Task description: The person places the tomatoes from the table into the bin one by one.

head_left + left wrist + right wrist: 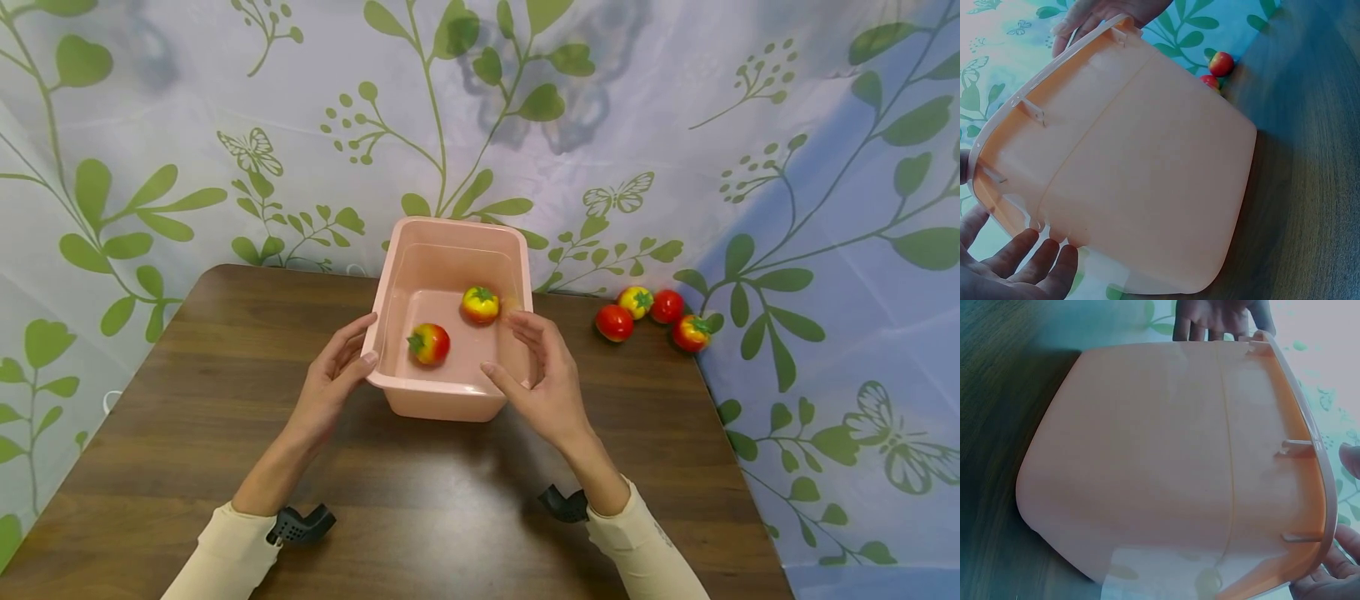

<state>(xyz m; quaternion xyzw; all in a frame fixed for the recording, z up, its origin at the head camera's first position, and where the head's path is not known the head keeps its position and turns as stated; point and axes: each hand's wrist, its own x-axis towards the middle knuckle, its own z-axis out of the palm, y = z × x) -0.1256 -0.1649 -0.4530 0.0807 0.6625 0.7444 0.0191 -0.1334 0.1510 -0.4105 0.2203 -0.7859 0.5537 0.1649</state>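
Note:
A pale pink plastic bin (pixel 452 387) sits on the table in front of me. My left hand (pixel 337 367) grips its left rim, thumb on top and fingers against the outer wall; the left wrist view shows these fingers (pixel 1025 253) beside the bin. At the right rim is my right hand (pixel 543 375), its thumb spread over the inside. In the right wrist view that thumb (pixel 1350 459) stands apart from the rim, while the fingers (pixel 1341 550) are right at it. Two glossy red-and-yellow tomato-like fruits with green tops lie inside: one front left (pixel 430 343), one farther back (pixel 480 305).
Several similar fruits, including a red one (pixel 615 322) and a yellow one (pixel 635 302), cluster at the back right of the brown wooden table (pixel 442 508). A leaf-patterned cloth (pixel 285 150) hangs along the back and sides. Each wrist wears a black mount (pixel 302 525).

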